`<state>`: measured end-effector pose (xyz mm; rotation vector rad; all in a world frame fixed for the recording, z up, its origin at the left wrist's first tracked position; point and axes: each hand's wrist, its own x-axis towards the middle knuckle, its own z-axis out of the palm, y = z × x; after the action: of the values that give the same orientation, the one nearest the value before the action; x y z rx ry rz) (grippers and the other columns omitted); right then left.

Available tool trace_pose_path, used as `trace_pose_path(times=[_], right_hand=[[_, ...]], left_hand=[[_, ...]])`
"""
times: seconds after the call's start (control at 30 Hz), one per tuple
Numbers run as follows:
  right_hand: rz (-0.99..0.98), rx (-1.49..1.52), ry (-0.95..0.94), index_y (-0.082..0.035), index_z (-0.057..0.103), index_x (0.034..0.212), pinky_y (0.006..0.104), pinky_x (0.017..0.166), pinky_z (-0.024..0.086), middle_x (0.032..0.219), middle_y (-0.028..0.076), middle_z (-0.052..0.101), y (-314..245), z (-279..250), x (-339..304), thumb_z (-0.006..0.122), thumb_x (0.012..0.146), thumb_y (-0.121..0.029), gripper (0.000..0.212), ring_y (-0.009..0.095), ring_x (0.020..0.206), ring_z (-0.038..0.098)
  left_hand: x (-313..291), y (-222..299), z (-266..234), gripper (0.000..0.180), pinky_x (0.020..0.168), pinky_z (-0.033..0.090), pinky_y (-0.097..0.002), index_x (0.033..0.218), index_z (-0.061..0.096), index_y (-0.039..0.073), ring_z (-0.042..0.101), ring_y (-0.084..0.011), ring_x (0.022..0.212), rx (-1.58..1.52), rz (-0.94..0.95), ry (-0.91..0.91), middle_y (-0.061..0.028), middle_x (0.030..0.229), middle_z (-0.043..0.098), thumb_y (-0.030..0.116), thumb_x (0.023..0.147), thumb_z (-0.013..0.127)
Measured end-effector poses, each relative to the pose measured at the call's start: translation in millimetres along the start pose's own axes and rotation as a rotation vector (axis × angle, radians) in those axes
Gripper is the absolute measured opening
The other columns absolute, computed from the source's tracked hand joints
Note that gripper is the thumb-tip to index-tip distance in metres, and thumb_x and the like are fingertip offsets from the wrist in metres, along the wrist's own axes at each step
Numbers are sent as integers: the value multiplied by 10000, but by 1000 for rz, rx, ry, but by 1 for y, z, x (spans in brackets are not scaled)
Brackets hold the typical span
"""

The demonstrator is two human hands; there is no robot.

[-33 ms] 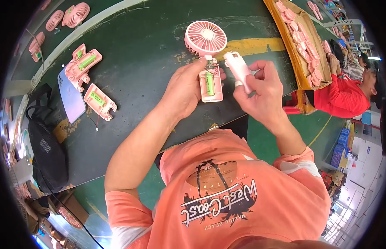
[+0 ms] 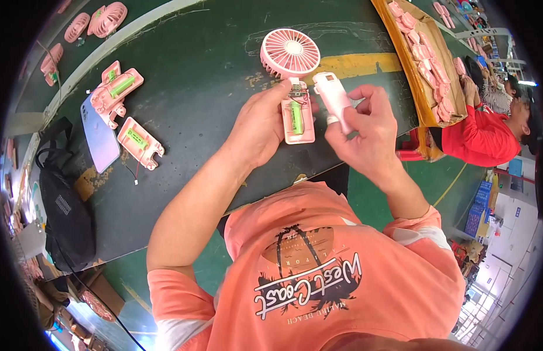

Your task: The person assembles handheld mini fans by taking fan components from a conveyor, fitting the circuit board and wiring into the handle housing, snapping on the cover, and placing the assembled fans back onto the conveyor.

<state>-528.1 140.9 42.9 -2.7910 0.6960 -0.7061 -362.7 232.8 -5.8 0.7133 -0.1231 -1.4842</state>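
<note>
My left hand (image 2: pixel 261 120) is closed round the opened handle of a pink handheld fan (image 2: pixel 290 54), whose round grille points away from me. Inside that handle lie a green battery (image 2: pixel 296 118), thin wires and a small circuit board with a display (image 2: pixel 297 90). Just right of it, apart from the fan, my right hand (image 2: pixel 368 126) pinches a pale pink handle cover (image 2: pixel 332 98) between thumb and fingers. The cover is tilted, its slotted end toward the fan head. Part of the fan handle is hidden behind my left fingers.
Pink handle halves with green batteries (image 2: pixel 144 142) lie at left beside a bluish phone-like slab (image 2: pixel 99 137). A black bag (image 2: pixel 64 205) sits at the table's left edge. A cardboard box (image 2: pixel 420 96) of pink parts stands right; beyond it is a person in red (image 2: pixel 488 136).
The handle cover in my right hand has shifted very slightly left, toward the fan. Both hands keep their grips, and the fan is almost still.
</note>
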Motion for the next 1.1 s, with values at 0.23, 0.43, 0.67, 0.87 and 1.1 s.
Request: trace_pose_path(times=[0.23,0.43,0.67,0.87,1.1], right_hand=[[-114,37,79,12,627,678,300,419,415,1027,136,608,-27,17,2,716,597,-96,162,151,495,479],[-106,-43,63,-12,626,646,300,463,480,1125,132,624,-36,28,7,713,597,-113,142,178,579,611],[-121,-64,32,-28,631,643,307,531,522,1170,116,631,-35,37,9,741,602,-131,156,190,672,657],[-121,-49,13,-23,626,653,306,536,520,1176,118,628,-34,41,5,756,601,-133,178,196,696,658],[-180,21,117,16,645,717,287,498,500,1154,161,627,-27,53,-4,737,620,-94,174,180,618,622]], left_hand=[[-6,3,3,308,827,533,-333,1200,551,-25,645,-181,955,-41,0,-102,-105,1089,634,165,969,476],[-6,1,3,257,837,525,-318,1166,567,-14,636,-160,956,-5,-1,-103,-87,1077,638,106,949,501],[-4,-5,3,235,775,536,-274,1133,574,-23,630,-124,907,138,42,-77,-79,1038,644,149,984,511],[0,-8,-1,222,725,543,-256,1140,571,-24,632,-118,866,271,40,-43,-73,1009,643,141,1001,516],[2,-16,1,189,731,530,-257,1125,583,-29,620,-109,865,574,103,85,-70,1012,649,69,988,496]])
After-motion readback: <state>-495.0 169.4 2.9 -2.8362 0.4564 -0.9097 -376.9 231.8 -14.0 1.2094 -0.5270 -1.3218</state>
